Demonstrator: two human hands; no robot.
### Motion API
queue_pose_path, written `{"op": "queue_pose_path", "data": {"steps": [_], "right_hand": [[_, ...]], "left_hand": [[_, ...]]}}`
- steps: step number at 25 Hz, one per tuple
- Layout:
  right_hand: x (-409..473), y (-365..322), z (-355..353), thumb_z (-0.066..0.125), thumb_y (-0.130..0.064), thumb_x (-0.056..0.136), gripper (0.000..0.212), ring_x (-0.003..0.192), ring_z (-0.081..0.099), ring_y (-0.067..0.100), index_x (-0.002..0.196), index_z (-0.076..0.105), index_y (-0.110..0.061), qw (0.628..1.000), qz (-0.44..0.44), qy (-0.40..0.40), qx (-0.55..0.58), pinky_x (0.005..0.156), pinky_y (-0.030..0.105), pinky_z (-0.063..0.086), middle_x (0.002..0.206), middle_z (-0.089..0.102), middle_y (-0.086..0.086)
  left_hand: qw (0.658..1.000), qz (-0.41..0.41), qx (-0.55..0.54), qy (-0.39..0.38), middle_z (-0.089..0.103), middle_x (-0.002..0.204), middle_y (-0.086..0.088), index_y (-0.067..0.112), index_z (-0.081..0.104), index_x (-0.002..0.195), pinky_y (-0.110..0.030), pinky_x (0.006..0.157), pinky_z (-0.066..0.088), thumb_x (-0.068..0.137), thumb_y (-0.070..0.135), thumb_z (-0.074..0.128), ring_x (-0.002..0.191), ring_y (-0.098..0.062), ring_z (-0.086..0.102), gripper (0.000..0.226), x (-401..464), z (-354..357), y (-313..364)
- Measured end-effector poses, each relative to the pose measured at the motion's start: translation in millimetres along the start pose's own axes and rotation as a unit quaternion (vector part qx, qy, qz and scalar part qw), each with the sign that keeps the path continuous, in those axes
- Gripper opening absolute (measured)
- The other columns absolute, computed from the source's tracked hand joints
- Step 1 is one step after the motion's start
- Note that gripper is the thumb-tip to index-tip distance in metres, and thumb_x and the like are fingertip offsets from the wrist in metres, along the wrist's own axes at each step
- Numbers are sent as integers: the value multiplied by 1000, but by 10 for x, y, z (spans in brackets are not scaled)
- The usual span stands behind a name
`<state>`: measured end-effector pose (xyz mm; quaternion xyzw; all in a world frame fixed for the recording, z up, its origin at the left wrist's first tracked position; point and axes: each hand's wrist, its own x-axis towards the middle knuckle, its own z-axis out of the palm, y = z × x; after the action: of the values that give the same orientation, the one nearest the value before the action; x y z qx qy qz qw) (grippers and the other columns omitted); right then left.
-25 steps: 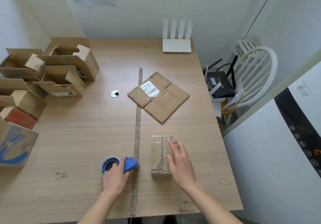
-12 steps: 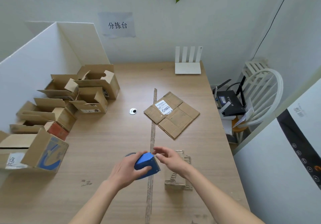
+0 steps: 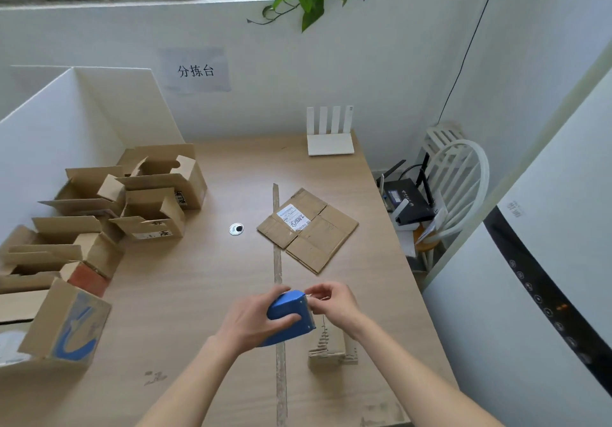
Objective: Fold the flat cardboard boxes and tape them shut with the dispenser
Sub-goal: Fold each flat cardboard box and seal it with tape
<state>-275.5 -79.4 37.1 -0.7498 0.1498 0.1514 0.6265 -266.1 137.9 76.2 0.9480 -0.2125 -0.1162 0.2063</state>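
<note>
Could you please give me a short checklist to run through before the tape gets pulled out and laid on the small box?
1. Dispenser held firmly: ok. The left hand wraps the blue tape dispenser, lifted off the table.
2. Tape end caught: cannot tell. The right hand pinches at the dispenser's front edge, but the tape itself is too faint to see.
3. Small box within reach: ok. It sits just below the right hand.
4. Small box flaps closed: cannot tell. The hands hide its top.
5. Next flat cardboard ready: ok. One lies flat further back, apart from the small box.
</note>
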Motion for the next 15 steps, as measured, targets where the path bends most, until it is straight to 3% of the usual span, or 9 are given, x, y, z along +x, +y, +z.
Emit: {"op": "queue_pose_path", "data": {"steps": [4,10,15], "right_hand": [[-191,185,-36,79,-4,85,9,87,76,25,93,76,-5,994,78,59,55,82,37,63,91,77,14],[-617,705,-491,83,-4,81,7,69,70,18,83,77,-6,975,130,169,56,65,25,60,83,77,14],[-603,1063,-345,85,-7,79,8,63,70,15,81,78,-9,969,163,186,4,59,23,56,68,76,4]], "left_hand": [[998,32,42,-16,72,101,12,41,54,130,-18,60,37,77,82,37,75,-7,57,68,45,145,152],[991,39,107,-74,70,90,13,39,62,118,-27,66,50,79,83,34,74,-9,62,66,-137,340,-214],[987,29,129,-88,63,83,13,37,63,115,-26,62,43,80,81,34,71,-10,58,64,-194,510,-408]]}}
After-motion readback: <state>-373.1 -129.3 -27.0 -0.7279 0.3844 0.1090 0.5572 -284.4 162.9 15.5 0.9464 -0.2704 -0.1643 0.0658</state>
